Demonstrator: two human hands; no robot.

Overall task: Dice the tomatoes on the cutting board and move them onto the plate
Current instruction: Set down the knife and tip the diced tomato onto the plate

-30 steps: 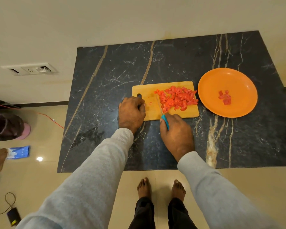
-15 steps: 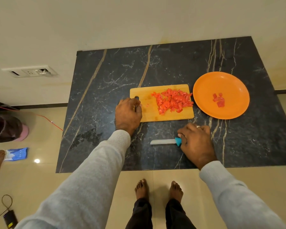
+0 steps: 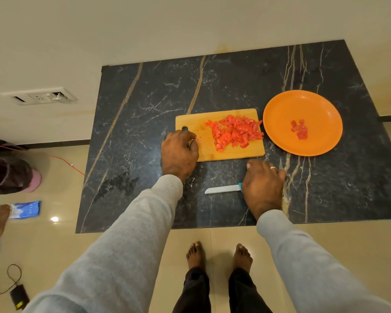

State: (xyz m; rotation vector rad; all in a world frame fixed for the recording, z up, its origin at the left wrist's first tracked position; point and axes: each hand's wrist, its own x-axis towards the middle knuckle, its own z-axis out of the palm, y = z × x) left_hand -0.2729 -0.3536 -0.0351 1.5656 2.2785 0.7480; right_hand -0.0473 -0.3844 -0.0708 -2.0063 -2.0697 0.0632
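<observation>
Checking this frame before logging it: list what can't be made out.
- Knife handle: head view, covered by the right hand; grip unclear.
- Cutting board near-left corner: under the left hand.
- Count of tomato pieces: piled up, too small.

Black veined marble counter (image 3: 145, 123); cream wall (image 3: 145, 26), switch panel (image 3: 39, 98); glossy beige floor tiles (image 3: 54, 240)

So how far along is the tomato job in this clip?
Dicing looks done: the diced tomatoes lie heaped on the cutting board, and the knife lies on the counter. The transfer has barely begun: only a few pieces sit on the plate. The left hand steadies the board; the right hand covers the knife handle, grip unclear.
</observation>
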